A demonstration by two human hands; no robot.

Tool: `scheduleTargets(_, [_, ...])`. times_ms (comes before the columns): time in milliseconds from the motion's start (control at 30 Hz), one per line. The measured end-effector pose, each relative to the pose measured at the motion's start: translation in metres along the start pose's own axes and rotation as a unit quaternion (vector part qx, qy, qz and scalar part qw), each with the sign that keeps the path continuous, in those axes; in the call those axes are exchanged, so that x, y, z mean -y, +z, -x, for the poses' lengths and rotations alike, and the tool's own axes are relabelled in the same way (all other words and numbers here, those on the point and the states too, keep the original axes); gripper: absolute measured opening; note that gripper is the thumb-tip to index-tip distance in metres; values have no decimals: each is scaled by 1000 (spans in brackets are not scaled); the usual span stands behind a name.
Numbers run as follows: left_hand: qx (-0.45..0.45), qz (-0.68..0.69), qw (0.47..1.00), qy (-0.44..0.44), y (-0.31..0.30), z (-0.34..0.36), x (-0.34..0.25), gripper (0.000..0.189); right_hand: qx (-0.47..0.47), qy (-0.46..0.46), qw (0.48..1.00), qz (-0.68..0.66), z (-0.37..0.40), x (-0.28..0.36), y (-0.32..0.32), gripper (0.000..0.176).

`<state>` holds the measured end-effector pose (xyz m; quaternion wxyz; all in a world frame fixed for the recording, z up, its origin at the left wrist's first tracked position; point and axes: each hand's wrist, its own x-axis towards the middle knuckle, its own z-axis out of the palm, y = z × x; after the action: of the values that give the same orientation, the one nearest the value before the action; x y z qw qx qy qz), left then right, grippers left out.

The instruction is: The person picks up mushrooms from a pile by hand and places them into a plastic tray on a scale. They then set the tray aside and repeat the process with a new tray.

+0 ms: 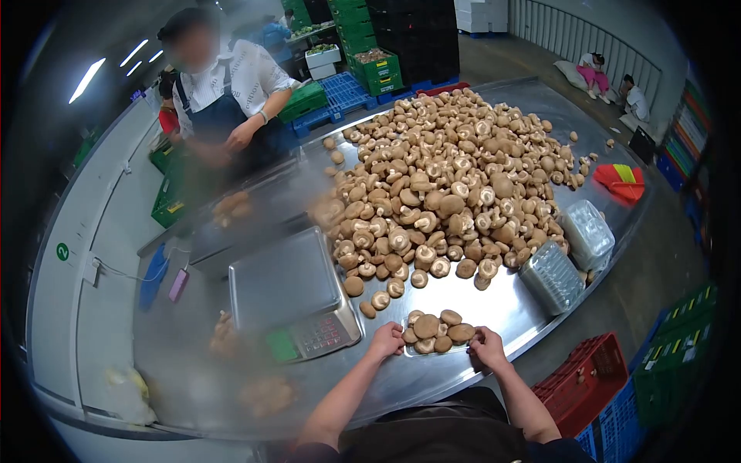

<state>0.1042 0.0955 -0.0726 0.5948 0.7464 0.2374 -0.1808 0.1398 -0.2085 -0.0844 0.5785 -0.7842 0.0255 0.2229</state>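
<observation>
L. hand (388,339): at tray's l. end; fingers part-curled, thumb side inward. Touches or all but touches the rim; firm grip or light contact, cannot tell.

R. hand (486,349): at r. end, same tray; fingers bent, part-closed abt. the edge. Grip likewise cannot tell, fingertips partly hidden.

Tray (438,353), 1 pc., clear: on desk (494,305), near edge, btwn the two hands. Long axis runs l.–r., hand to hand; hands approx. equally near, one per end. Load: mushrooms (425,326), caps mostly up, approx. level w/ rim or above.

Scale (285,282), 1 pc.: l. of tray & a little fwd.; L. hand the nearer. Keypad side faces wearer. Bare plate.

Pile (455,181), loose mushrooms: fwd. of tray, well heaped; a few strays btwn pile & tray.

Packs (553,279), 2 pcs., clear: fwd. & r., nr. desk edge; R. hand the nearer.

Pose: forearms come up from below, converging on tray; elbows apart, wrists low, nr. desk height.
</observation>
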Motion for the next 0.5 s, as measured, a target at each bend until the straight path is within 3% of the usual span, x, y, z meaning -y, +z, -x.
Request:
scheduleTargets(233, [-37,71,997,15,7,22,3,35,6,-5,1000,12,10,29,-4,29])
scheduleTargets(300, [-54,97,993,35,3,34,1,35,6,-43,997,65,11,41,-3,30])
scheduleTargets(433, [-68,191,976,81,-32,62,2,37,48,-62,994,72,12,81,12,32])
scheduleTargets(500, [-113,172,973,101,-58,79,-10,39,79,-76,992,61,5,106,33,32])
